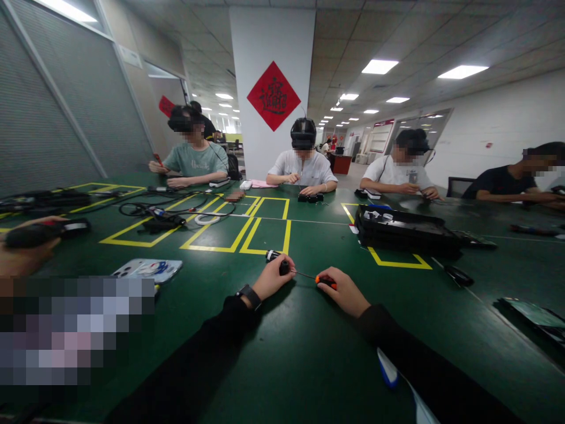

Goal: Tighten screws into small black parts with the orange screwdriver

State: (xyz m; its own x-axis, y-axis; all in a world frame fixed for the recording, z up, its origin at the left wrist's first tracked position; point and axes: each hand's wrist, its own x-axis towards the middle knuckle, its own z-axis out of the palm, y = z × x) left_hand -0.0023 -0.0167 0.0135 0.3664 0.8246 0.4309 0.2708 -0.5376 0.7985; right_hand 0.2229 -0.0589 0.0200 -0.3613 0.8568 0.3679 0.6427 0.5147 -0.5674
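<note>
My right hand [342, 287] is closed around the orange-and-black handle of a screwdriver [325, 282]. Its thin metal shaft points left, toward my other hand. My left hand [274, 277], with a dark watch on the wrist, grips a small black cylindrical part with a white band [272, 256]. The shaft's tip reaches the fingers of that hand; whether it touches the part, I cannot tell. Both hands are just above the green tabletop [304, 347], in the middle of the view.
A black tray [406, 227] with small parts lies ahead right, and a dark tool [458, 275] lies nearer. Cables [145, 209] and a phone [148, 268] are on the left. At the left edge a co-worker's hand [26, 250] holds a dark object. Several people sit across the table.
</note>
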